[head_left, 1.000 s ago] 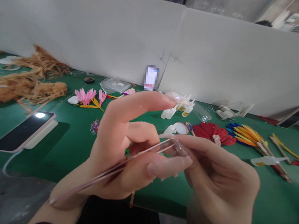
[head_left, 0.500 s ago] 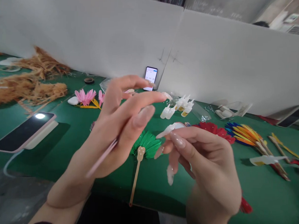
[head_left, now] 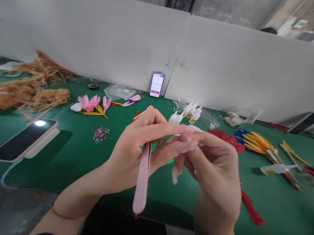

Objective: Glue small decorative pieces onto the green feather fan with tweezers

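While the left hand (head_left: 142, 148) holds the pink tweezers (head_left: 141, 188) in the crook of its thumb, butt end at six o'clock, its fingertips meet those of the right hand (head_left: 213, 172) above the green table (head_left: 166, 187) (anything pinched there is hidden, so the right hand's hold cannot be told). From this junction, dropper bottles (head_left: 195, 116) stand at twelve o'clock, red feathers (head_left: 227, 139) lie at three, and multicoloured granules (head_left: 101, 134) at nine.

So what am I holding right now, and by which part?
Your left hand holds the pink tweezers by the narrower part, the wide end sticking out below. Whether your right hand holds anything can't be told.
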`<state>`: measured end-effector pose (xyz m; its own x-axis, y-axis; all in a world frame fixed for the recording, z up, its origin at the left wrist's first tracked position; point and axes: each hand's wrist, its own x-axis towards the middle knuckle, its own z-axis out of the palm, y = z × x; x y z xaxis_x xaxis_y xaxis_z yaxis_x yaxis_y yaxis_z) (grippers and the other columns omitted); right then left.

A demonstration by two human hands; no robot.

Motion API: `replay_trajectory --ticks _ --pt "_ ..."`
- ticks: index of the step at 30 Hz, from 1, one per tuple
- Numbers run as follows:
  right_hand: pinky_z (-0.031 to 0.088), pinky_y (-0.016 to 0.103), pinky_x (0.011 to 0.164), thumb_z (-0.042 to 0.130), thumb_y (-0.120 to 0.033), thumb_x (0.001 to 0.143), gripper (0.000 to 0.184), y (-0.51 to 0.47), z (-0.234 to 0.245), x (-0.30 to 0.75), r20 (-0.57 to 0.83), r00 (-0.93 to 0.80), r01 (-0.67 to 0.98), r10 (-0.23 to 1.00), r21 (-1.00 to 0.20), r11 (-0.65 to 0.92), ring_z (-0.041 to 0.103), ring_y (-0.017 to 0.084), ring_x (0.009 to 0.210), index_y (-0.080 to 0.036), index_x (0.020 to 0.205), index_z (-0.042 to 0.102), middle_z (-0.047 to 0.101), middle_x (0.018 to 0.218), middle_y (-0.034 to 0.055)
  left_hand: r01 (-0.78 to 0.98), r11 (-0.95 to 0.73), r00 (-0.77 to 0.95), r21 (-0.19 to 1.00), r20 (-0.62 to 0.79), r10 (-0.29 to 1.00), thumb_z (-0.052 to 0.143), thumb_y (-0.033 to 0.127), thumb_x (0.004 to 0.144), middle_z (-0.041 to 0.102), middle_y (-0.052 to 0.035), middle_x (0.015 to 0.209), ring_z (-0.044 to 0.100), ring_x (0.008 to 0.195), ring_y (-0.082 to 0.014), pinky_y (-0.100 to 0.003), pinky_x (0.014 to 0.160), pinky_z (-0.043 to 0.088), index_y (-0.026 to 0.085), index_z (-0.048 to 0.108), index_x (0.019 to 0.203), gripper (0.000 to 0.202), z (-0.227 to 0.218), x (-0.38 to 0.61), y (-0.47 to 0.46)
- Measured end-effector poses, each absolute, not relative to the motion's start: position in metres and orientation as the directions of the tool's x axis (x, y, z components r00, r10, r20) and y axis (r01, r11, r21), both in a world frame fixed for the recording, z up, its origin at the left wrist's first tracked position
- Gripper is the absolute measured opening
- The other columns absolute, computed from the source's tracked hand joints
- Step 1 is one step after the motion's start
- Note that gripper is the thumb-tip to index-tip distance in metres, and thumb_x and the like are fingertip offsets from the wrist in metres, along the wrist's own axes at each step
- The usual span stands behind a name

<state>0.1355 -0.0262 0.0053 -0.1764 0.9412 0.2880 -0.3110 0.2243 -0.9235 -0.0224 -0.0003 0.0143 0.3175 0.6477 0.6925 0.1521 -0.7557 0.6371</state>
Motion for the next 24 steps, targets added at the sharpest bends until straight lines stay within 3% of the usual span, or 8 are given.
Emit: replay_trajectory --ticks 7,10,14,19,22,24 --pt "0.046 0.007 0.043 0.061 -0.019 0.091 0.011 -0.025 0.003 0.126 0.414 -0.020 -0.161 0.910 -0.900 0.405 0.059 0.001 0.046 -0.021 0.082 0.068 0.061 0.058 -0.0071 -0.217 -0.450 0.243 0.866 0.494 0.835 0.063 0.012 0.085 0.049 0.0044 0.071 0.052 0.057 -0.0011 -0.012 0.051 0.046 0.031 0.075 0.096 0.024 0.010 -0.011 -0.003" --pt "0.048 0.009 0.043 0.059 -0.016 0.091 0.012 -0.023 0.000 0.120 0.470 0.029 -0.075 0.882 -0.879 0.471 0.058 0.002 0.045 -0.020 0.084 0.068 0.065 0.062 -0.0064 -0.410 -0.246 0.289 0.878 0.381 0.878 0.063 0.021 0.087 0.049 0.0042 0.069 0.054 0.054 -0.0034 -0.016 0.049 0.048 0.030 0.076 0.089 0.016 0.007 -0.008 0.002" --pt "0.052 0.014 0.048 0.060 -0.012 0.089 0.013 -0.020 -0.005 0.117 0.549 0.075 0.051 0.833 -0.836 0.546 0.061 0.004 0.051 -0.022 0.090 0.069 0.070 0.075 -0.0049 -0.485 -0.066 0.267 0.872 0.220 0.938 0.069 0.031 0.083 0.054 0.0028 0.062 0.052 0.057 -0.0044 -0.014 0.052 0.045 0.024 0.075 0.072 0.014 0.007 -0.003 0.009" --pt "0.051 0.014 0.046 0.059 -0.014 0.090 0.013 -0.019 -0.005 0.118 0.531 0.064 0.065 0.845 -0.847 0.527 0.061 0.004 0.051 -0.022 0.092 0.069 0.069 0.072 -0.0049 -0.484 -0.038 0.204 0.874 0.155 0.967 0.074 0.032 0.078 0.047 0.0047 0.055 0.043 0.052 -0.0037 -0.015 0.049 0.039 0.021 0.073 0.068 0.015 0.009 -0.004 0.014" --pt "0.050 0.015 0.044 0.059 -0.018 0.091 0.012 -0.020 -0.002 0.119 0.493 0.040 0.040 0.869 -0.870 0.491 0.061 0.005 0.049 -0.022 0.090 0.069 0.069 0.070 -0.0042 -0.471 -0.097 0.158 0.877 0.192 0.969 0.071 0.029 0.081 0.038 0.0072 0.049 0.032 0.047 -0.0032 -0.016 0.048 0.035 0.019 0.068 0.065 0.019 0.010 -0.010 0.020" --pt "0.050 0.015 0.045 0.059 -0.019 0.091 0.011 -0.021 -0.001 0.119 0.474 0.030 0.046 0.880 -0.880 0.473 0.061 0.006 0.049 -0.023 0.090 0.070 0.068 0.070 -0.0040 -0.392 -0.204 0.111 0.897 0.266 0.958 0.070 0.031 0.082 0.040 0.0069 0.049 0.031 0.048 -0.0043 -0.018 0.049 0.034 0.020 0.068 0.065 0.020 0.010 -0.015 0.022"
